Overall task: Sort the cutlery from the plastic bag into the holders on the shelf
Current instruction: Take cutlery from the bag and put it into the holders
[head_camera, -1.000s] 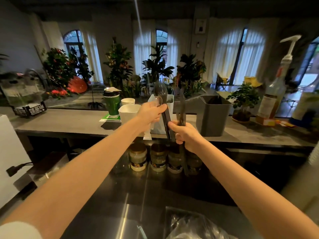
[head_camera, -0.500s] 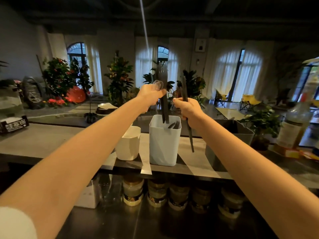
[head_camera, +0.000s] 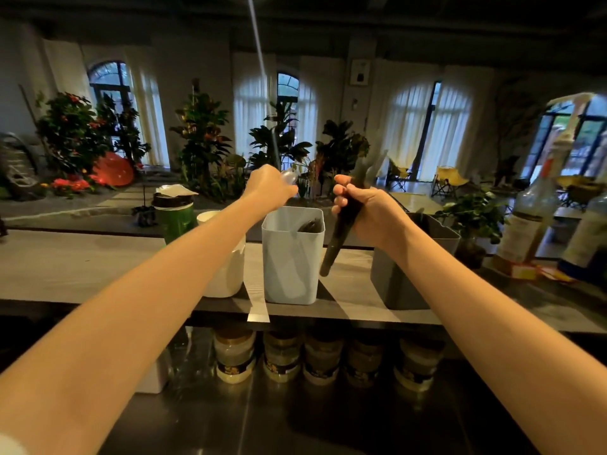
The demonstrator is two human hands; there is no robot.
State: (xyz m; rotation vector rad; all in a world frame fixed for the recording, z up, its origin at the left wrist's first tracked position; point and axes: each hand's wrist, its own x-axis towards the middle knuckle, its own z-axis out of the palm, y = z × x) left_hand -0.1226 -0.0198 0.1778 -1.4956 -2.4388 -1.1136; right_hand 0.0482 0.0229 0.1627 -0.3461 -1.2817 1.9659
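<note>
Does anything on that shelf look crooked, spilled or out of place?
Little stands out. A strip of tape beside the blue holder hangs over the shelf edge, looking loose. The green cup's lid sits askew. Nothing is spilled; all three holders stand upright.

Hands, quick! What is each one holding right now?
Left hand: closed on a clear spoon, above the light blue holder.
Right hand: closed around a bundle of dark cutlery, between the holders.
</note>
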